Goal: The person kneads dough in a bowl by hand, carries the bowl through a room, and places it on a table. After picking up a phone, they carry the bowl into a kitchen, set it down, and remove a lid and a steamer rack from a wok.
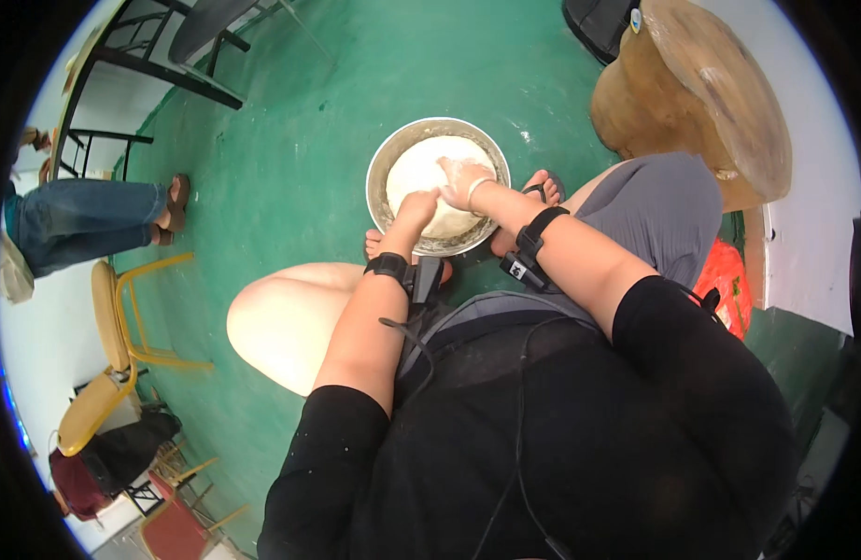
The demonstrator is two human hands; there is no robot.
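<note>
Green flooring [290, 177] extended beneath the work area. Nearest the camera, a black shirt [580, 420] covered the wearer's torso, with thin cables lying across it. Gray shorts [669, 205] covered the bent right leg. A black strap [388, 265] carrying a small device was fitted around each forearm. Both forearms reached forward, converging over a round metal bowl [378, 173], which was positioned on the floor between the wearer's feet. White dough [416, 166] was located inside the bowl, below its rim. The left hand [418, 207] pressed on the dough near its middle; its fingers were hidden, so the state of that grip could not be told. The right hand [465, 179] rested on the dough just beside it, coated in white, its grip wide and fingers spread. To the right stood a red plastic bag [726, 285] and, farther forward, a brown wooden stump [650, 103]. At far left, another person's jeans [94, 219] were visible beyond a yellow-framed chair [108, 313].
</note>
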